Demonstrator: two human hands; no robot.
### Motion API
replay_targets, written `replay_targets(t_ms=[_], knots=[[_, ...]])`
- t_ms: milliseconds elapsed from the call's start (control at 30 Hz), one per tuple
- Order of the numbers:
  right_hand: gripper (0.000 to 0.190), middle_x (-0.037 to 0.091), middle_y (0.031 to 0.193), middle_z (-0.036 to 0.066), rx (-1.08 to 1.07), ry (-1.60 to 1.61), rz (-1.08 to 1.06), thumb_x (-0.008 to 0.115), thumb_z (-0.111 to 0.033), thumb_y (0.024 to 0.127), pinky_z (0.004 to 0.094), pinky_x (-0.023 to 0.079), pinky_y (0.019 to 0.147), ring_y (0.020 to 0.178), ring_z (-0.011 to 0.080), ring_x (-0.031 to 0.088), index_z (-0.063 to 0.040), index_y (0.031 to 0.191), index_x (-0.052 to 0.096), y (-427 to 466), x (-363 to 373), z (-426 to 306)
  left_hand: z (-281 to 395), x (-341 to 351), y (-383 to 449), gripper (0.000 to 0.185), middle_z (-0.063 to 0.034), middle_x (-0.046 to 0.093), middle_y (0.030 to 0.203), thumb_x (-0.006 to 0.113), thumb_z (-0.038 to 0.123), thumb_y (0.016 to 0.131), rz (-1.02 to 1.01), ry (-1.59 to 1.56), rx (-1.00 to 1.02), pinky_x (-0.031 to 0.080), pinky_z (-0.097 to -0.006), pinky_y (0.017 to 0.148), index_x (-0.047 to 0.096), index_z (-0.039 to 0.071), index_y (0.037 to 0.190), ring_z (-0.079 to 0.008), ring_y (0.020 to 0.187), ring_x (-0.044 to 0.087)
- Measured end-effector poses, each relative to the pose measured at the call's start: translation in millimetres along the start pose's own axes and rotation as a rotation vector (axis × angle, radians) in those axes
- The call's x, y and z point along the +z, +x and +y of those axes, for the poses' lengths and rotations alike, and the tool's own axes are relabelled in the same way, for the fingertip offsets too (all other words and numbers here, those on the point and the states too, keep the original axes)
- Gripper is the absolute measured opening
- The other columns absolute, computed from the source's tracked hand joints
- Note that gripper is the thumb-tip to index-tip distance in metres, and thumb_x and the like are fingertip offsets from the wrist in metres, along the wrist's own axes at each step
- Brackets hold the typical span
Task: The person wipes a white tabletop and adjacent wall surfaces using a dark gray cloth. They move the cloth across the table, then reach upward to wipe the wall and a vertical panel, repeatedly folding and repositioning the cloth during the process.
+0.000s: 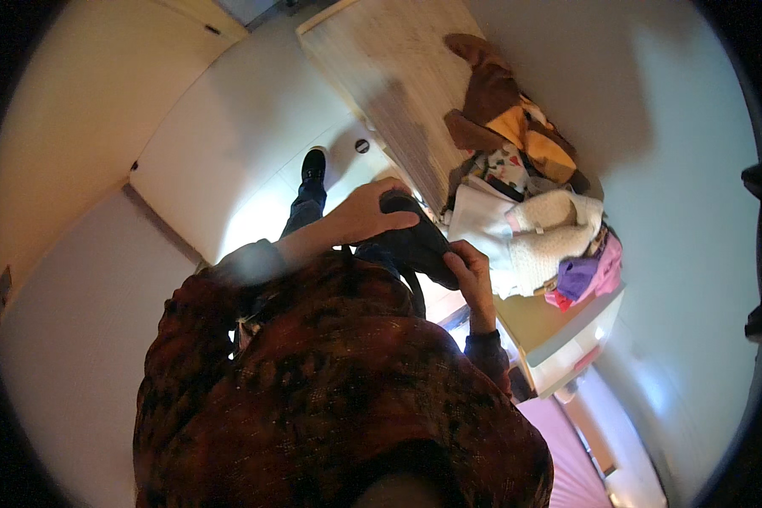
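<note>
A black cloth item (413,235) is between my two hands in front of my waist; whether it is a pouch or a folded garment I cannot tell. My left hand (381,209) lies over its upper end, thumb pressed across the top. At its lower right end, my right hand (473,267) pinches the edge between thumb and fingers. A dark strap or strip (414,292) hangs below it. Just right of my right hand is a heap of clothes, with a cream fleecy garment (540,228) and a white cloth (479,213).
A wood-grain surface (413,82) carries the heap, including brown and orange cloth (501,108) and pink and purple cloth (587,276). A white-sided box or drawer (571,355) is nearer me. My dark shoe (314,165) stands on the pale floor (228,140) near a small round dark object (362,146).
</note>
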State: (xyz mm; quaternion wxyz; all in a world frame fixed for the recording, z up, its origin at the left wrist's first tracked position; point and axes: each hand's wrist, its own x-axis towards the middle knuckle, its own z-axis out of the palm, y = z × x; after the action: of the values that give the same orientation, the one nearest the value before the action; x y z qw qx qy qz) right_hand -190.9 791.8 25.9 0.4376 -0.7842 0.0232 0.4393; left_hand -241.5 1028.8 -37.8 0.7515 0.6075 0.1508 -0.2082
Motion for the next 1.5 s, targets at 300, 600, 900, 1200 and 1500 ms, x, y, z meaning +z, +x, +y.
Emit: replay_targets(t_ms=[300,600,900,1200,1500], knots=[[0.019,0.051,0.067,-0.004,-0.066,0.233,0.088,0.053,-0.020,0.088,0.0187,0.036,0.053,0.058,0.0037,0.044,-0.003,0.081,0.057,-2,1,-9,22,-5,13,0.023,-0.0066,0.060,0.076,0.054,0.020,0.090,0.097,-0.008,0.061,0.045,-0.0245,0.063,0.061,-0.002,0.092,-0.0113,0.068,0.055],[0.029,0.050,0.066,-0.006,-0.256,0.658,0.123,0.055,-0.031,0.090,0.0185,0.036,0.054,0.059,0.0035,0.044,-0.006,0.077,0.058,-17,-24,-11,76,47,57,0.026,-0.0083,0.064,0.093,0.044,0.018,0.096,0.083,-0.257,0.171,0.049,-0.0247,0.076,0.061,-0.002,0.100,-0.0119,0.083,0.059],[0.032,0.057,0.071,-0.003,-0.484,0.896,0.194,0.054,-0.031,0.091,0.0207,0.041,0.055,0.064,0.0055,0.050,-0.003,0.077,0.061,-29,-99,4,160,140,114,0.018,-0.0037,0.057,0.076,0.044,0.011,0.091,-0.416,-0.369,0.072,0.043,-0.0215,0.059,0.058,0.002,0.098,-0.0086,0.063,0.051],[0.028,0.056,0.072,-0.003,-0.608,0.925,0.367,0.053,-0.025,0.092,0.0207,0.040,0.057,0.067,0.0042,0.048,-0.001,0.078,0.062,-64,-160,17,186,251,113,0.014,0.0006,0.059,0.076,0.069,0.011,0.078,-0.648,0.221,0.307,0.043,-0.0184,0.062,0.059,0.004,0.085,-0.0037,0.069,0.053],[0.029,0.058,0.074,-0.002,-0.585,0.926,0.523,0.053,-0.024,0.092,0.0201,0.041,0.060,0.069,0.0043,0.050,0.000,0.079,0.063,-73,-142,8,188,250,118,0.014,0.0002,0.057,0.071,0.069,0.011,0.078,-0.770,0.310,0.323,0.040,-0.0185,0.054,0.057,0.004,0.082,-0.0046,0.060,0.050]])
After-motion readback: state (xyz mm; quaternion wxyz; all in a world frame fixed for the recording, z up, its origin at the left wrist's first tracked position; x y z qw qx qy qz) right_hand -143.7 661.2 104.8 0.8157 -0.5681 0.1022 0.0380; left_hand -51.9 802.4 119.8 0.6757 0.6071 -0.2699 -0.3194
